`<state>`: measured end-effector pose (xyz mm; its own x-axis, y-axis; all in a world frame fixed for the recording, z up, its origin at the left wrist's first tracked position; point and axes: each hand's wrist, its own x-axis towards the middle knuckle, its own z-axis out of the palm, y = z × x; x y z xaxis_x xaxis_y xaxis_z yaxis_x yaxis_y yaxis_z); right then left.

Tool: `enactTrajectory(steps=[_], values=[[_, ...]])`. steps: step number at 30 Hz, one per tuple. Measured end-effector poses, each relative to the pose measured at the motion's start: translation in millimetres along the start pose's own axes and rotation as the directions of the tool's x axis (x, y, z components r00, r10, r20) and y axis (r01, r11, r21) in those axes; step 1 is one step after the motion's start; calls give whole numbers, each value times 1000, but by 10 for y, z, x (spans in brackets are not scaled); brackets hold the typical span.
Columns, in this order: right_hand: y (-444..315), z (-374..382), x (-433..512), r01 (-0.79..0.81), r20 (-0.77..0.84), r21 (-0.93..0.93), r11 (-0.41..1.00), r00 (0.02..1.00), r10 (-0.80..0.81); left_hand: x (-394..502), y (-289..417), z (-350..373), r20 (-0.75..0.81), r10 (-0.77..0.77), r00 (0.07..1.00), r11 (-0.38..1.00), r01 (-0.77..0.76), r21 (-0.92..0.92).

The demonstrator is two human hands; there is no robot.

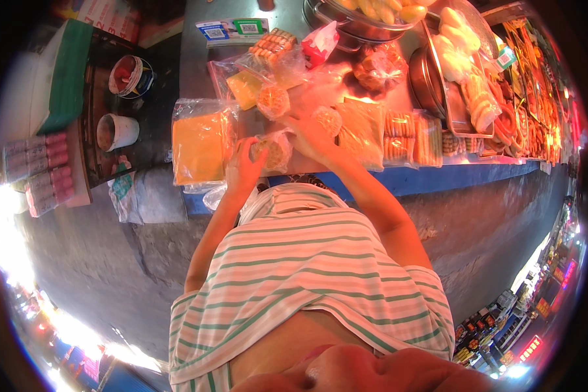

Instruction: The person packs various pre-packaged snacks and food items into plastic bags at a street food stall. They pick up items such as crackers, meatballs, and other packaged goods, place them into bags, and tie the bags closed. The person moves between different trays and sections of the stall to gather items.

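Observation:
At the counter's near edge my left hand (247, 164) grips the left side of a clear plastic bag (274, 151) that holds a round, pale, textured food piece. The fingers of my right hand (299, 132) pinch the same bag at its upper right. Two similar round pieces lie close by, one (273, 102) beyond my hands and one (326, 121) beside my right wrist. Left of my left hand is a clear bag of flat orange-yellow sheets (198, 144). A thick bagged stack of tan sheets (361, 132) sits to the right of my right forearm.
Farther back on the metal counter (196, 63) are a QR-code stand (232, 32), a red and white packet (319, 44) and a metal pot (372, 32). A metal tray (470, 133) with bagged food stands at right. Two buckets (118, 132) (127, 76) are at left.

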<state>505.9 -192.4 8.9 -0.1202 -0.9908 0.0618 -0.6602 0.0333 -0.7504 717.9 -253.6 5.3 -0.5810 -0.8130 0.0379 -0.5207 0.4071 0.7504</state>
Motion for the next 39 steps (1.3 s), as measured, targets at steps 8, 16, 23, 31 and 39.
enactTrajectory(steps=[8,16,23,31,39], values=[[201,328,-11,-84,59,18,996,995,83,20,91,149,256,-280,925,960,277,45],[289,290,-11,-326,160,353,877,944,287,30,23,190,248,-192,950,981,192,25],[108,172,-157,-394,296,539,745,916,270,-114,-156,230,273,-26,962,999,19,29],[-57,242,-215,-346,352,615,709,925,145,-192,-242,340,187,-4,982,990,30,-134],[-53,238,-128,-375,397,473,797,898,187,-184,-136,401,77,-21,997,960,41,-277]])
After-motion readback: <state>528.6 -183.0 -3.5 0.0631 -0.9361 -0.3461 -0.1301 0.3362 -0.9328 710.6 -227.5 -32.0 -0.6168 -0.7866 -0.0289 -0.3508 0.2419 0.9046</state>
